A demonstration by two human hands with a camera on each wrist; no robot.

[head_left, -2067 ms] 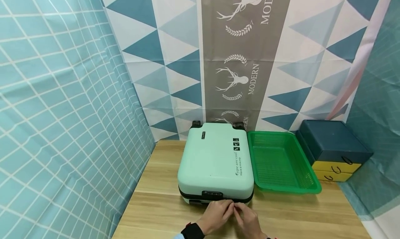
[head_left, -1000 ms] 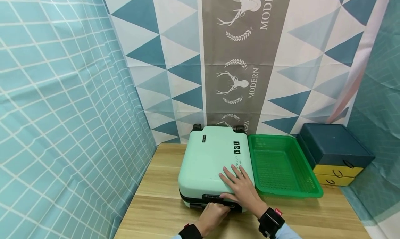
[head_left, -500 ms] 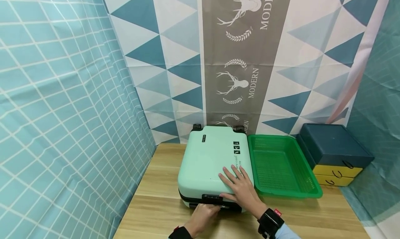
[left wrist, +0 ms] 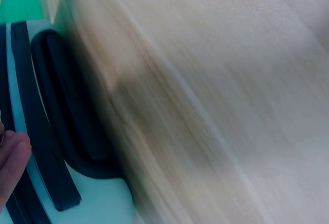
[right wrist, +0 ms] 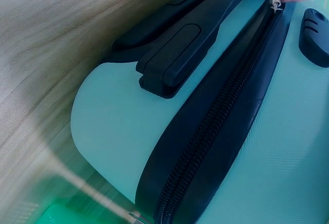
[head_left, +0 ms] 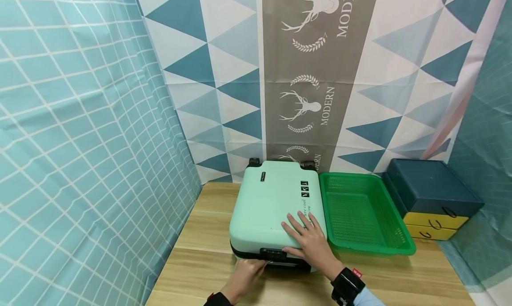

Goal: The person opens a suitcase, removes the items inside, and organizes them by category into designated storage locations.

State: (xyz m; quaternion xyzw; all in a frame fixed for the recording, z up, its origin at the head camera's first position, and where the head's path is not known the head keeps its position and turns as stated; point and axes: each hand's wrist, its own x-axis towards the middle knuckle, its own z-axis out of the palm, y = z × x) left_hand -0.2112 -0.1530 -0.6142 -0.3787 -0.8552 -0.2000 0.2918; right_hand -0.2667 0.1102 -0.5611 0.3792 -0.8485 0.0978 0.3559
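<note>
A mint-green suitcase (head_left: 276,199) lies flat on the wooden table, its front side facing me. Along that side runs a black zipper (right wrist: 221,95), whose rows of teeth lie close together in the right wrist view. My left hand (head_left: 246,272) pinches the zipper pull (right wrist: 276,1) between thumb and fingers, just left of the black combination lock (head_left: 273,253). With fingers spread, my right hand (head_left: 310,243) rests on the lid's front right corner, covering part of the printed lettering. A black carry handle (right wrist: 180,44) sits below the zipper.
Against the suitcase's right side stands a green plastic basket (head_left: 364,212). Farther right is a dark blue box (head_left: 434,181) on top of yellow ones (head_left: 436,226). Patterned cloth (head_left: 224,74) hangs behind and tiled cloth (head_left: 80,132) on the left.
My left hand has slid leftward along the suitcase's front with the zipper pull. My right hand left the front edge earlier, spread out on the lid and has stayed there.
</note>
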